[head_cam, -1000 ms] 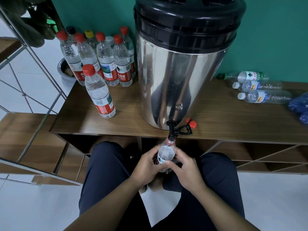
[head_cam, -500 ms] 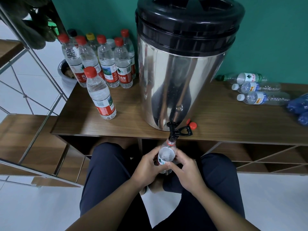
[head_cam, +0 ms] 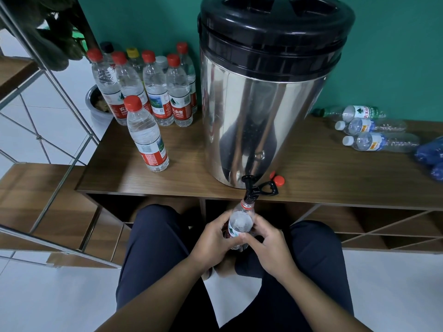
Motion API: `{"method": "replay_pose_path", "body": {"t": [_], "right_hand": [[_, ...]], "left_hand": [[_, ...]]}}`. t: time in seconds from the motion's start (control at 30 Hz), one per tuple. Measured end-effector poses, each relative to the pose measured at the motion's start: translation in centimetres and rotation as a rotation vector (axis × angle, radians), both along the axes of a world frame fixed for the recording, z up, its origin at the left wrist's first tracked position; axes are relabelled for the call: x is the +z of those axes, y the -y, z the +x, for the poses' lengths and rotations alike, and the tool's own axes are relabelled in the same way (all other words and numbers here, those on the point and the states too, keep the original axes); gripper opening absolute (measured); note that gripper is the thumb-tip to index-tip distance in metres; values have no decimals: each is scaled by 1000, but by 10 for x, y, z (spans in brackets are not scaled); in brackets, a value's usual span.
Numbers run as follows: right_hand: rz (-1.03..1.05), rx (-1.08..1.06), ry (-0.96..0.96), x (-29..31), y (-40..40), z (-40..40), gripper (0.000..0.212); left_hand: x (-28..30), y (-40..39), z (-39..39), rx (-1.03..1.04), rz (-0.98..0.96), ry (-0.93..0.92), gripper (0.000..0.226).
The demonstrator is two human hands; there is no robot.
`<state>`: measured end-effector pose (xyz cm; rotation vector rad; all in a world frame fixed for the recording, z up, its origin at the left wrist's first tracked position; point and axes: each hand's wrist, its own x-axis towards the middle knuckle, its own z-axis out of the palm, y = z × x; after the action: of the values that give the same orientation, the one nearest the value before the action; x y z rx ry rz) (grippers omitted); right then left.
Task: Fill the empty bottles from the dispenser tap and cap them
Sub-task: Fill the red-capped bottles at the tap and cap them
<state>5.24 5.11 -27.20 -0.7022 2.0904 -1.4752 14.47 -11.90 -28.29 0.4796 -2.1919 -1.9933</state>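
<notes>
Filling: both hands, left (head_cam: 211,245) and right (head_cam: 271,248), wrap the bottle (head_cam: 240,224), upright, mouth directly under the tap (head_cam: 250,188). Loose red cap (head_cam: 278,181) lies far-right of the grip, nearer the right hand.

Big steel dispenser with black lid (head_cam: 261,111) fills the middle of the wooden cabinet top (head_cam: 323,178), its black tap (head_cam: 250,189) overhanging the front edge. Capped clear bottles (head_cam: 148,92) crowd the back left corner, one red-capped bottle (head_cam: 146,137) nearer the front. Bare wood lies between that bottle and the dispenser. Empty bottles lying flat (head_cam: 374,130) block the right end; a red cap (head_cam: 278,180) sits beside the tap.
</notes>
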Motion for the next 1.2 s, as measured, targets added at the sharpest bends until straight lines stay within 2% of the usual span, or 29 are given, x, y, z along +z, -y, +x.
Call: {"method": "replay_pose_path", "body": {"t": [1.2], "right_hand": [[-4,-4,24,-1,0,1,48]], "left_hand": [[-3,2,-1,-4,-23,-2,59]]}}
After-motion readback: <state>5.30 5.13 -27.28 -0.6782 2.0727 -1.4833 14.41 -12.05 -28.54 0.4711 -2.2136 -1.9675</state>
